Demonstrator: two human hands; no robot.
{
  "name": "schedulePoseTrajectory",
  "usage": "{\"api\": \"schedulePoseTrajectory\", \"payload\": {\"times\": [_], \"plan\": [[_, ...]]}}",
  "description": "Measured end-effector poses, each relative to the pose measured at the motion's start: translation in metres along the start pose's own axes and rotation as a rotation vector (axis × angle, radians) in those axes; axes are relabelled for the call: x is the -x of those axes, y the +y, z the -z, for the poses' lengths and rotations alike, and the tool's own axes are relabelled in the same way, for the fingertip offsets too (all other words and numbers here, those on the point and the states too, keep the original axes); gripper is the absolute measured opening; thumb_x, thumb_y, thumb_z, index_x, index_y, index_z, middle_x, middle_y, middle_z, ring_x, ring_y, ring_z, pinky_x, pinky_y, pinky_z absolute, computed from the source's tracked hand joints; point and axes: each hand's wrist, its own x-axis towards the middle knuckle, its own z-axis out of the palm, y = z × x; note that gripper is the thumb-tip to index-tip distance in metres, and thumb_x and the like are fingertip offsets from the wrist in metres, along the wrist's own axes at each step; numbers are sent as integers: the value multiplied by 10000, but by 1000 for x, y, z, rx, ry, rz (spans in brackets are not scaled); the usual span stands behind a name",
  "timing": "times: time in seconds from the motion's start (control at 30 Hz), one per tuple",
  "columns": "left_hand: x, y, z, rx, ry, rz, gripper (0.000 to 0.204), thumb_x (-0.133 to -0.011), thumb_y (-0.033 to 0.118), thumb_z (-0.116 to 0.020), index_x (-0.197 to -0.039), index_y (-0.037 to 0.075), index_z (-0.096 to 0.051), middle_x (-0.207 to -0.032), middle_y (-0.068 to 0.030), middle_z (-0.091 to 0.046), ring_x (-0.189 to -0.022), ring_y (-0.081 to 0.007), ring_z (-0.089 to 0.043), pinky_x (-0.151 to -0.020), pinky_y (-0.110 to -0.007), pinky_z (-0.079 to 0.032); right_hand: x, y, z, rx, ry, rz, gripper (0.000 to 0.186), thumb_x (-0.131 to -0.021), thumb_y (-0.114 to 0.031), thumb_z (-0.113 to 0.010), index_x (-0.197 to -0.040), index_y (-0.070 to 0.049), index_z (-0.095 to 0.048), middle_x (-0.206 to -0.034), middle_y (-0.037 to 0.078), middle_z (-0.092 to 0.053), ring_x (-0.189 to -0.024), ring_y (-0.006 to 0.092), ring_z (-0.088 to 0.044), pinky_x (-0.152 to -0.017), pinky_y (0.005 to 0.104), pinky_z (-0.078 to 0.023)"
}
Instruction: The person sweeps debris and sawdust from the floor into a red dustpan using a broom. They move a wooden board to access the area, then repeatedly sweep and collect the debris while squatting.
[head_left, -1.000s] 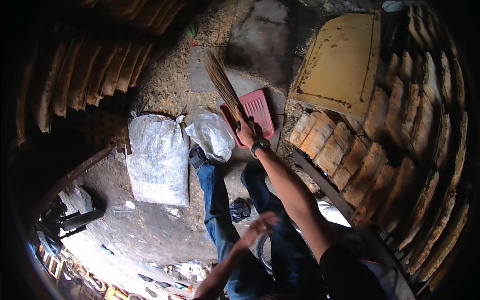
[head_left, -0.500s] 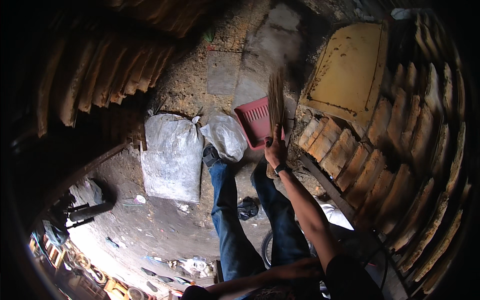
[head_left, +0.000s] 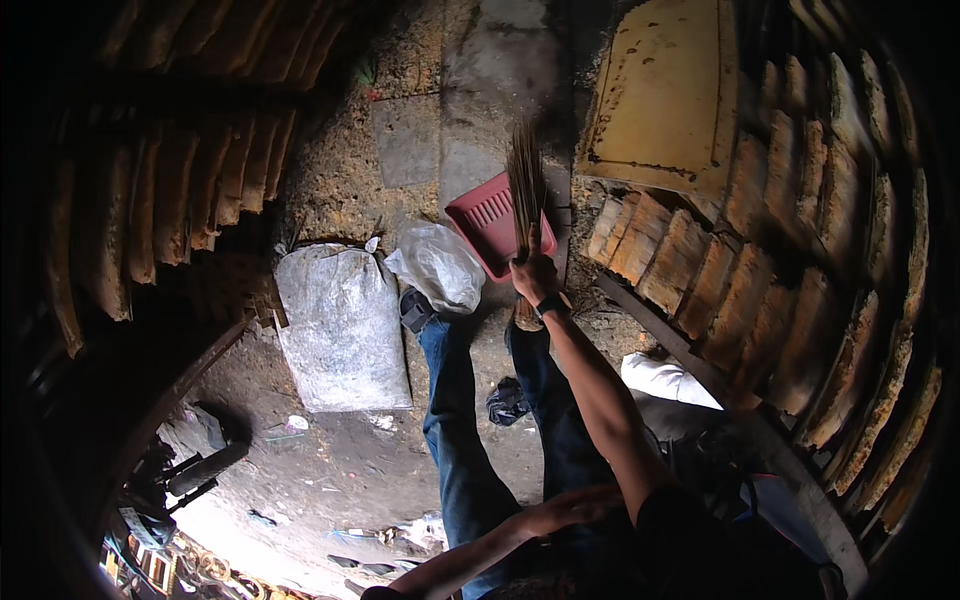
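My right hand (head_left: pixel 536 277) is closed round a stick broom (head_left: pixel 526 195), its bristles pointing away from me. The broom passes over the right side of a red plastic dustpan (head_left: pixel 482 221) on the floor, which has ribbed slots at its far end. Whether the bristles touch the pan or the floor I cannot tell. Low in the picture, my left hand (head_left: pixel 572 510) rests near my thigh, its fingers stretched out and nothing in them. Left of the dustpan lies a clear plastic bag (head_left: pixel 440 265), close to my left foot.
A full white sack (head_left: pixel 340 330) lies on the left. Stacked rough wooden slabs (head_left: pixel 700 275) line the right side behind a long beam (head_left: pixel 650 325), with a yellow panel (head_left: pixel 660 105) beyond. A crumpled black bag (head_left: pixel 507 402) lies between my legs. Darker slabs (head_left: pixel 160 205) stand at left.
The whole view has shifted slightly. My left hand has come up a little from my lap and shows more plainly. My right hand keeps its hold on the broom, whose bristles are less blurred now.
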Motion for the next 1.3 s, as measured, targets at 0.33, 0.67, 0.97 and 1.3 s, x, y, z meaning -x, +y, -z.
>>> {"api": "schedulePoseTrajectory", "payload": {"times": [0.33, 0.67, 0.97, 1.3], "plan": [[-33, 27, 72, -56, 149, -72, 459, -1024, 254, -454, -1395, -13, -406, -1370, -192, -509, -1226, -279, -546, -1024, -407, -461, -5, 89, 59, -77, 147, 78, 894, -814, -292, -689, -1531, -144, -177, -915, 277, -666, -823, 445, -651, -678, 484, -535], [-201, 89, 438, 171, 1459, -112, 1029, -752, 516, -771, -1425, 110, -108, -1335, -217, -433, -1041, -427, -584, -782, -633, -542, 74, 123, 94, -325, 48, 69, 839, -830, -181, -667, -1532, -135, -208, -932, 270, -659, -780, 379, -674, -698, 457, -528], [-189, 90, 608, 1, 1568, -427, 227, -775, 216, -686, -853, 11, -627, -755, -139, -645, -575, -229, -641, -497, -348, -507, 34, 136, 66, -334, -51, 82, 752, -858, -65, -625, -1519, -106, -269, -1407, 208, -487, -1316, 289, -471, -1079, 373, -358], [-84, 92, 732, -867, 2133, -303, 229, -786, 223, -607, -910, 31, -621, -841, -168, -679, -761, -326, -692, -664, -451, -556, -89, 193, -25, -69, 220, 331, 865, -826, -125, -687, -1533, -286, -215, -1153, 274, -617, -1034, 436, -598, -824, 467, -496]]}}
